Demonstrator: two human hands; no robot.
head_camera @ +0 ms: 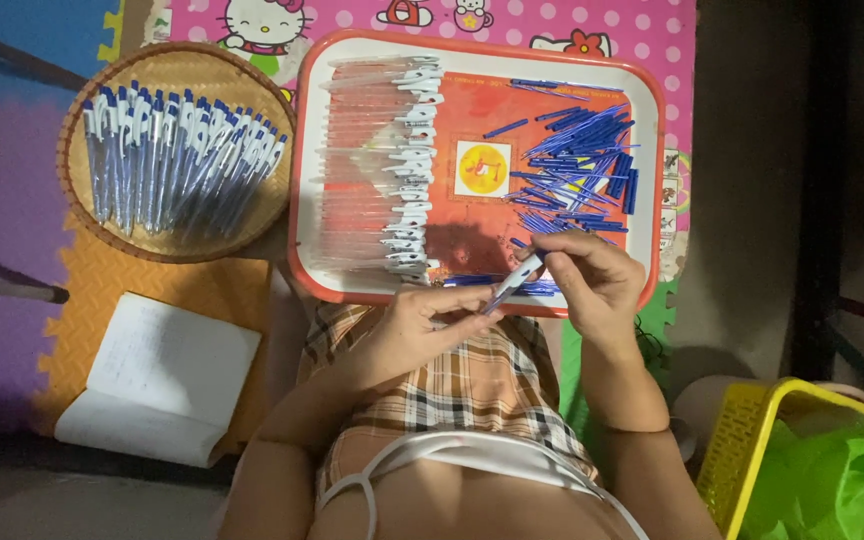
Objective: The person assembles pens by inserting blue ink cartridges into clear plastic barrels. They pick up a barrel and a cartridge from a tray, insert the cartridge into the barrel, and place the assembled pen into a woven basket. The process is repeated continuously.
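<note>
Hands joined on one pen over the tray's near edge.

Left hand and right hand both pinch a pen, clear-barrelled with a blue core and white cap, tilted. On the red tray, clear barrels line the left edge, blue refills crowd the right. A basket of finished pens lies beyond the tray's left edge.

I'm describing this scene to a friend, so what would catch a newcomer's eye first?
Probably the red tray at top centre, with a neat row of clear pen barrels on its left and loose blue refills on its right. Just below, the left hand and right hand hold one pen. A round basket of finished pens sits top left.
</note>
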